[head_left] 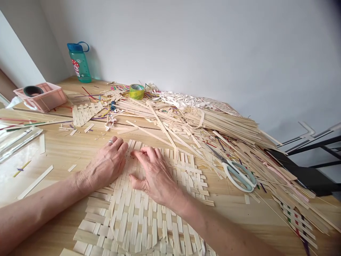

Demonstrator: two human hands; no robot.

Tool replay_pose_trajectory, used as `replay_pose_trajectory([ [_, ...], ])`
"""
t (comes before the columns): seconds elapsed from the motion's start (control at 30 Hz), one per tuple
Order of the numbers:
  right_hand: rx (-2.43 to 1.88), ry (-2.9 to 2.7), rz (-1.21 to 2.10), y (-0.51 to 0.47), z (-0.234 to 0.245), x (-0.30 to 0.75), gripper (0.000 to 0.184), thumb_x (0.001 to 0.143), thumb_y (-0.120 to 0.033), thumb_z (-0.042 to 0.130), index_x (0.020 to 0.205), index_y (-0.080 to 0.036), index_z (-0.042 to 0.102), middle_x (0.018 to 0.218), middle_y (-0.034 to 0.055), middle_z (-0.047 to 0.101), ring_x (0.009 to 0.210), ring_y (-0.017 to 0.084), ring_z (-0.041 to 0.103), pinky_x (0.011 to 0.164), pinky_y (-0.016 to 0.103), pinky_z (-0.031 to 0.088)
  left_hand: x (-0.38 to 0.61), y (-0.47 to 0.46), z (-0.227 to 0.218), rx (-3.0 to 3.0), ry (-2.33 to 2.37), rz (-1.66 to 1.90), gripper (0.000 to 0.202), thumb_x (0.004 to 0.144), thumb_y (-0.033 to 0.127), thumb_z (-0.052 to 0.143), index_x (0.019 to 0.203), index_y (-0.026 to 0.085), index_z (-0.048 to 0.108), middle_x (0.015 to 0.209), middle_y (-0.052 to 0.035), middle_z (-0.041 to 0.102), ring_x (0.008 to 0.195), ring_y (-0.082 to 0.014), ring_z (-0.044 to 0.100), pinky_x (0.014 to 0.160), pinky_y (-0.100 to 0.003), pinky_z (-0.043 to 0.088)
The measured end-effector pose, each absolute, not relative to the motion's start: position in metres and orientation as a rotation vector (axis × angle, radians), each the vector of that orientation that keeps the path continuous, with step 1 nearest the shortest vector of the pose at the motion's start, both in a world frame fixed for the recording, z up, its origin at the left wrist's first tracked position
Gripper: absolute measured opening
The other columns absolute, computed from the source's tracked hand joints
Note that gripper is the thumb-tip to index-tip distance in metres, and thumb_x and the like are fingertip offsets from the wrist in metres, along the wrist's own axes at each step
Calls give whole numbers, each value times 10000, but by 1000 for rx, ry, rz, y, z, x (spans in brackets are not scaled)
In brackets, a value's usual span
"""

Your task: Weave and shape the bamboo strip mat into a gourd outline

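Left hand point(108, 164) flat on woven mat point(149, 217), fingers together; right hand point(154, 174) beside it, fingers pinching a strip at mat's far edge; mat on wooden surface point(58, 149), scissors point(237, 174) nearby

Left hand point(108, 163) lying palm down, fingers together and pointing up and to the right, a ring on one finger, forearm reaching in from the lower left. Right hand point(153, 174) just beside it, palm down, fingers curled with tips bent toward the left hand, thumb spread, forearm running off to the lower right.
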State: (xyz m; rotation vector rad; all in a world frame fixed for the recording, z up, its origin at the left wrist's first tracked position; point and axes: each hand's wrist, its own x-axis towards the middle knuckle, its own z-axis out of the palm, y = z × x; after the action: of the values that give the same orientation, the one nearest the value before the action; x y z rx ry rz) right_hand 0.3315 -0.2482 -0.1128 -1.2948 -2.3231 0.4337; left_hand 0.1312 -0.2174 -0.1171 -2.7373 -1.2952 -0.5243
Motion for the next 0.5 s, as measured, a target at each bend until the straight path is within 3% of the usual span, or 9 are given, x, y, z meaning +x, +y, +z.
replay_pose_trajectory([
  [0.4, -1237, -2331, 428, -248, -113, 333, 424, 839, -357, 781, 1199, -214, 610, 1195, 89, 551, 1094, 290, 505, 967, 471, 469, 132, -218, -118, -2736, -1292, -567, 180, 850, 43, 428, 837, 209, 497, 842, -84, 532, 799, -272, 477, 752, -403, 469],
  [0.5, -1211, -2302, 441, -248, -117, 334, 481, 841, -354, 775, 1258, -214, 580, 1205, 89, 550, 1107, 287, 506, 979, 473, 470, 129, -218, -119, -2735, -1334, -592, 159, 854, 60, 440, 861, 196, 523, 875, -96, 549, 830, -281, 490, 759, -411, 476],
])
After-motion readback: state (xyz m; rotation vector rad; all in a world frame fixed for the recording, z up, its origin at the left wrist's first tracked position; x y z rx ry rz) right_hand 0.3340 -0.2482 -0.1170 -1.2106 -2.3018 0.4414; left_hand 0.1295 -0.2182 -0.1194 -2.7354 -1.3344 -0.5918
